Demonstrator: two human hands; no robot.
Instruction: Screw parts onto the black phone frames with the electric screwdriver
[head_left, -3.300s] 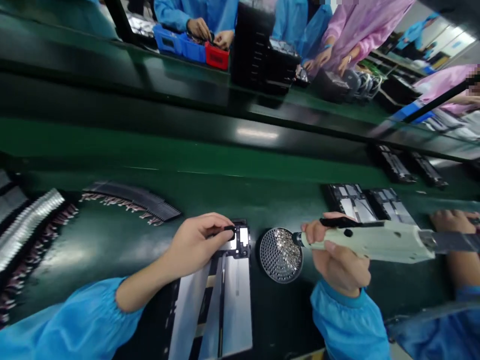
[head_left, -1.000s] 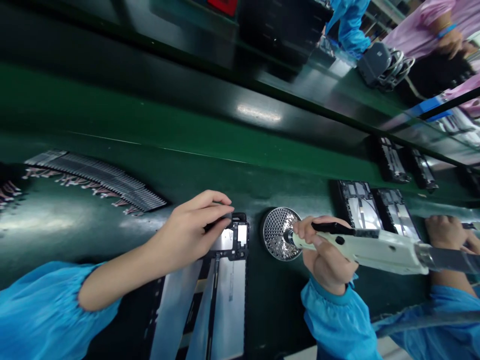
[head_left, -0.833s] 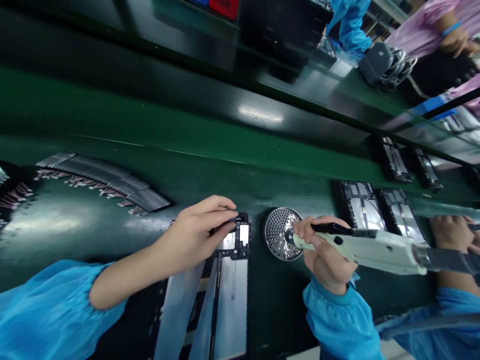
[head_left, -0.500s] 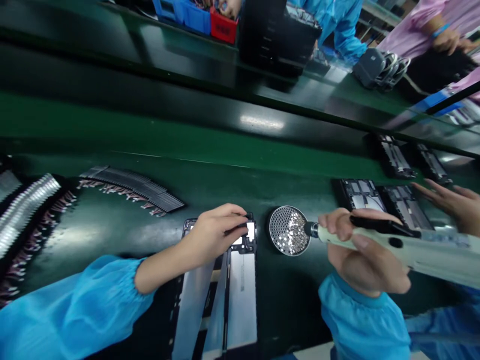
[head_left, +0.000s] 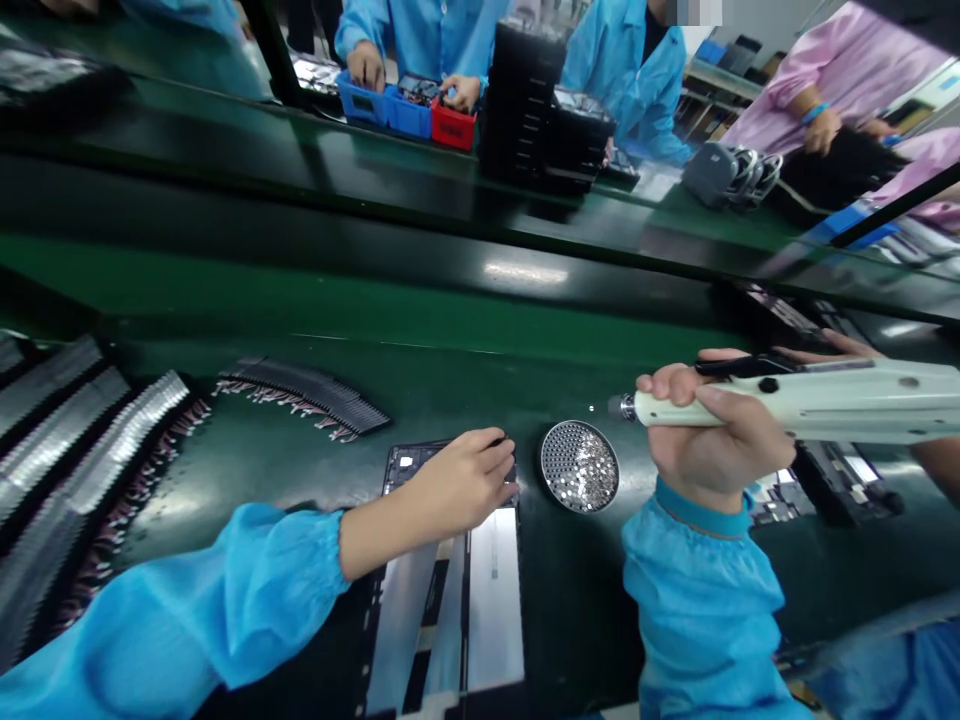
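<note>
My right hand [head_left: 712,440] is wrapped around a pale electric screwdriver [head_left: 840,400], which points left. A tiny silver screw [head_left: 592,408] shows just off the driver's tip, above the table. Below the tip sits a round metal dish [head_left: 551,470] with a perforated floor and many small screws [head_left: 596,472] in its right half. My left hand [head_left: 469,480] rests over the top right corner of an opened tablet-like device [head_left: 495,600] with silver battery panels. Its fingers are curled and close together at that corner, and what lies under the fingertips is hidden.
Rows of thin dark parts with short wires [head_left: 300,390] lie at the left. More opened devices [head_left: 844,480] lie right, behind my driver. A co-worker's hand shows behind it. Across the line are blue bins [head_left: 409,112], a red bin [head_left: 452,128], a black stack [head_left: 517,110] and co-workers.
My right hand has raised the screwdriver; its tip has left the dish's edge and now has a screw before it. My left hand stays at the device's corner. The view has shifted.
</note>
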